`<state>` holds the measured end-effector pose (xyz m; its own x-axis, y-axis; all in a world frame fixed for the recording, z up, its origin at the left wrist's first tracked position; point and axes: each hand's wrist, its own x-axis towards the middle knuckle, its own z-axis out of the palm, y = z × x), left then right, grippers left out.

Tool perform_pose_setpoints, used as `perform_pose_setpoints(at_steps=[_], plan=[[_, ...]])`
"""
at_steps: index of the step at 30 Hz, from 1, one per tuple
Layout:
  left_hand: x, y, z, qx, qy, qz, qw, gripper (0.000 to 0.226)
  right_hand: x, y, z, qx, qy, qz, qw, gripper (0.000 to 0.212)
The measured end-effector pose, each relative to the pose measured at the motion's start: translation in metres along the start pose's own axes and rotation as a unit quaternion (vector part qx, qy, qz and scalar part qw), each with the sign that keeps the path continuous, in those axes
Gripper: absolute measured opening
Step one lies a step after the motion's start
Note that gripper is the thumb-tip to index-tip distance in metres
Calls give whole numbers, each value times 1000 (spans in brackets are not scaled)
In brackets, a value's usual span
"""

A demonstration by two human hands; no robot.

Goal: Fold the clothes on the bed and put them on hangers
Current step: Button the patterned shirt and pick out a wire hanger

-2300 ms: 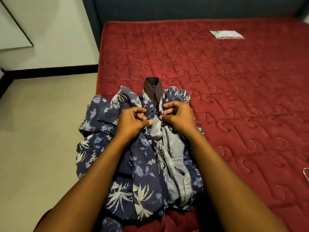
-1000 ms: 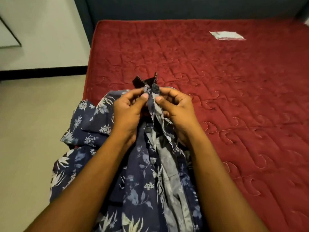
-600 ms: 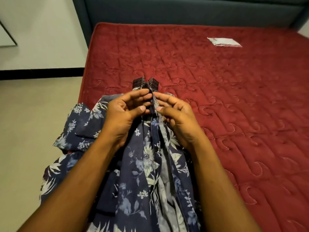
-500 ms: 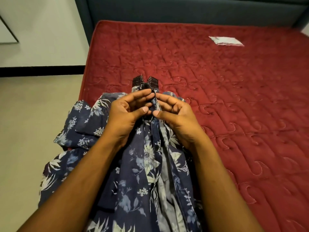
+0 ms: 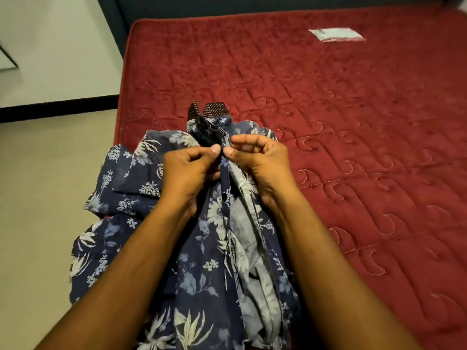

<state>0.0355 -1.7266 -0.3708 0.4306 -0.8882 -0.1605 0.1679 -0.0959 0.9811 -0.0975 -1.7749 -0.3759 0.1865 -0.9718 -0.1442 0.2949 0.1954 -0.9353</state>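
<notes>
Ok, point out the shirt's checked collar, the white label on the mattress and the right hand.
checked collar (image 5: 214,111), head view, on its right flap.
white label (image 5: 337,35), head view, at its middle.
right hand (image 5: 262,164), head view, on its back.

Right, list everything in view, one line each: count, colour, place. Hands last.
floral shirt: one, navy with white and pale blue flowers, bunched at the near left edge of the mattress.
collar: one, dark with red checks, at the shirt's far end.
mattress: one, red and quilted, fills the middle and right.
white patch: one, white, flat on the far right of the mattress.
bed frame: one, dark blue-grey, along the far edge.
floor: beige, on the left.
wall: white, far left, with a black skirting strip at its foot.
left hand: pinches the shirt's front edge.
right hand: pinches the same edge, facing the left.
</notes>
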Motion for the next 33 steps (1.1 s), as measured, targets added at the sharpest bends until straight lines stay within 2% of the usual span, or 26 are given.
perform_pose_setpoints(at_steps=[3,5,11,17,19,23,27,29,33], plan=[[-5,-1,2,-5,-39,-4,999,13,2,-2,-1,-28,8,-8,1000,24],[-8,-1,3,-4,-25,-10,1000,16,2,-4,-1,-48,-2,-7,999,22],[0,6,-7,-16,-6,-31,999,9,1,-17,-7,-36,-19,64,997,38],[3,13,-17,43,-9,-20,999,9,1,-26,-16,-141,-48,111,983,29],[2,14,-19,64,-12,-9,998,8,2,-27,-14,-136,-27,87,986,26],[-2,19,-24,86,-4,14,996,5,5,-31,-8,-94,14,-15,995,25],[-5,22,-24,74,-9,6,997,8,0,-20,10,-152,2,-98,984,28],[-5,23,-25,63,-9,3,998,7,-1,-11,17,-178,-11,-111,978,28],[-4,24,-28,46,-18,-9,999,5,1,-7,17,-155,-24,-96,983,28]])
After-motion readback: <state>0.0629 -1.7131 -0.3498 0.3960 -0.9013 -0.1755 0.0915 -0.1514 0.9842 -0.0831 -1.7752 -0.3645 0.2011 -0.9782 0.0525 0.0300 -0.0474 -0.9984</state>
